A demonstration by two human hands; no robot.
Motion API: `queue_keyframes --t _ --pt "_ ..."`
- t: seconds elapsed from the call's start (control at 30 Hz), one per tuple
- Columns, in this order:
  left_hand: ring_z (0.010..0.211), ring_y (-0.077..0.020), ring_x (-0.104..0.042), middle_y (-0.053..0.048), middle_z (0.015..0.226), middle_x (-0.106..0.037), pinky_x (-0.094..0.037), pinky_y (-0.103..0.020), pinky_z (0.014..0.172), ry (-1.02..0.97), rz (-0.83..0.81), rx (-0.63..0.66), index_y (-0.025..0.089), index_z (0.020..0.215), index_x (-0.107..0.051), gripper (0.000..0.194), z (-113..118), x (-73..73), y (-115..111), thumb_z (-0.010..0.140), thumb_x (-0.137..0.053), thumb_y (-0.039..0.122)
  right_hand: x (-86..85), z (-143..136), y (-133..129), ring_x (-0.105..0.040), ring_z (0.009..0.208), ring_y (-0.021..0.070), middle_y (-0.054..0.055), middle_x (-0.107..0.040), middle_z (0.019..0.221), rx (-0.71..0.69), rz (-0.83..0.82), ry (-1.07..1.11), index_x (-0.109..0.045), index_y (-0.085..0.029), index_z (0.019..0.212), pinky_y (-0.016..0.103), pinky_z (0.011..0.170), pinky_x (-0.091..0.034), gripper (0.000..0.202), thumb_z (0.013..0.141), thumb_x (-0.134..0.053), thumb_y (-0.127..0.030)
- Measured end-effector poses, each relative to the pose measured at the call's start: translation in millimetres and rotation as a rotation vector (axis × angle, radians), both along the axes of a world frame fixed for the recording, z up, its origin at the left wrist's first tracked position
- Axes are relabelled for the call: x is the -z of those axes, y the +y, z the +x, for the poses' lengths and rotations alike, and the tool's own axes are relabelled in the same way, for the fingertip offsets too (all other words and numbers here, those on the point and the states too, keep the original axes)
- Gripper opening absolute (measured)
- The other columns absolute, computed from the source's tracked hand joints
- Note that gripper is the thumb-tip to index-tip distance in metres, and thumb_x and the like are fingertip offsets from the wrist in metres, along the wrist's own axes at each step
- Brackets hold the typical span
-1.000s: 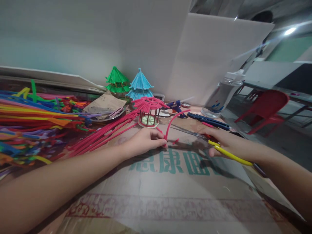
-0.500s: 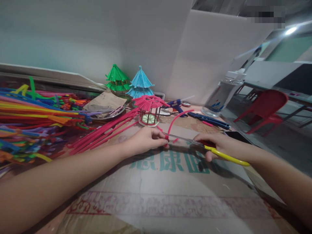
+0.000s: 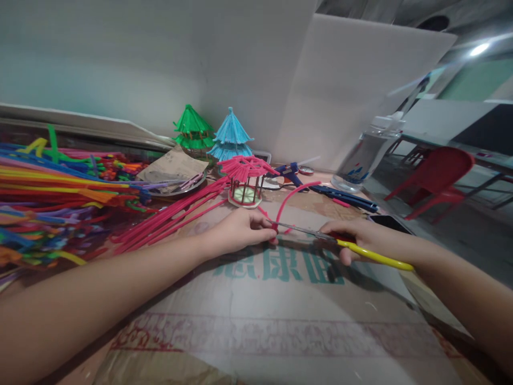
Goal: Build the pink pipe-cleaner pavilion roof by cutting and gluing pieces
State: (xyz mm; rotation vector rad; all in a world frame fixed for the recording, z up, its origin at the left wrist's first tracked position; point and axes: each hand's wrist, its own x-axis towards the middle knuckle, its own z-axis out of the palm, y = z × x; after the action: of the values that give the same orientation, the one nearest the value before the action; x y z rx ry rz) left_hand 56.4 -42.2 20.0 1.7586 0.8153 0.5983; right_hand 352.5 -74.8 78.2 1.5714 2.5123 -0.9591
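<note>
My left hand (image 3: 246,230) pinches a pink pipe cleaner (image 3: 286,200), whose free end curves up and to the right. A pair of scissors (image 3: 368,254) with yellow and red handles is in my right hand (image 3: 356,235). Its blades point left and meet the pipe cleaner just above my left fingertips. Behind my left hand stands a small pavilion model (image 3: 246,179) with a pink roof, brown posts and a pale base. Loose pink pipe cleaners (image 3: 172,216) lie to the left of it.
Green (image 3: 192,128) and blue (image 3: 231,133) roofed models stand at the back. Bundles of coloured pipe cleaners (image 3: 60,182) fill the left side. A glue gun (image 3: 289,172), a dark blue tool (image 3: 347,198), a clear bottle (image 3: 363,155) and a phone (image 3: 388,223) lie or stand towards the right.
Both hands stay almost in place. The scissors have shifted very slightly, and the free end of the pipe cleaner leans a little further right.
</note>
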Motion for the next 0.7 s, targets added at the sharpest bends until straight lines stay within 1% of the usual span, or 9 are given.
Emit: queue_keyframes --t 0.13,0.23,0.37,0.53,0.6,0.7 --pt "0.080 -0.0138 -0.070 -0.004 0.086 -0.077 -0.049 -0.021 0.071 -0.010 0.008 0.010 0.014 0.084 -0.070 0.020 0.2 1.3 0.1 0.086 -0.063 0.033 -0.4 -0.9 -0.3 -0.059 0.070 0.0208 -0.001 -0.064 0.069 -0.006 -0.009 -0.003 -0.063 -0.021 0.103 0.029 0.065 -0.040 0.038 0.082 -0.065 -0.052" --pt "0.080 -0.0142 -0.070 -0.004 0.086 -0.077 -0.049 -0.021 0.071 -0.007 0.016 0.005 0.014 0.084 -0.071 0.021 0.3 0.9 0.7 0.086 -0.062 0.033 -0.2 0.4 0.3 -0.059 0.071 0.0207 0.000 -0.065 0.073 -0.016 0.011 -0.013 -0.064 -0.021 0.105 0.029 0.064 -0.039 0.039 0.082 -0.064 -0.053" --pt "0.080 -0.0145 -0.070 -0.004 0.086 -0.077 -0.049 -0.022 0.071 0.007 0.015 0.006 0.015 0.084 -0.071 0.020 0.1 -0.3 0.8 0.086 -0.062 0.032 0.1 4.3 1.2 -0.057 0.070 0.0189 0.000 -0.065 0.080 -0.038 0.023 0.006 -0.064 -0.022 0.105 0.028 0.063 -0.039 0.036 0.079 -0.068 -0.046" --pt "0.081 -0.0152 -0.070 -0.004 0.085 -0.077 -0.050 -0.023 0.073 -0.013 0.008 0.011 0.015 0.083 -0.070 0.018 0.5 0.9 0.5 0.085 -0.063 0.032 -2.4 4.1 -0.7 -0.057 0.064 0.0160 -0.003 -0.063 0.078 -0.033 -0.034 0.009 -0.063 -0.024 0.105 0.027 0.061 -0.039 0.029 0.078 -0.066 -0.036" --pt "0.081 -0.0152 -0.070 -0.004 0.085 -0.077 -0.050 -0.023 0.073 -0.012 0.013 0.012 0.015 0.083 -0.070 0.019 0.7 1.2 0.4 0.085 -0.063 0.033 -3.7 2.3 -1.6 -0.057 0.064 0.0162 -0.003 -0.062 0.073 -0.025 -0.023 -0.003 -0.063 -0.023 0.105 0.027 0.062 -0.038 0.030 0.078 -0.065 -0.035" --pt "0.080 -0.0150 -0.070 -0.004 0.085 -0.077 -0.050 -0.023 0.072 -0.010 0.019 0.016 0.015 0.083 -0.071 0.020 0.6 1.6 0.6 0.086 -0.063 0.033 -3.5 0.6 -2.0 -0.058 0.065 0.0174 -0.003 -0.063 0.071 -0.011 -0.018 -0.010 -0.064 -0.022 0.104 0.027 0.062 -0.038 0.031 0.078 -0.065 -0.039"
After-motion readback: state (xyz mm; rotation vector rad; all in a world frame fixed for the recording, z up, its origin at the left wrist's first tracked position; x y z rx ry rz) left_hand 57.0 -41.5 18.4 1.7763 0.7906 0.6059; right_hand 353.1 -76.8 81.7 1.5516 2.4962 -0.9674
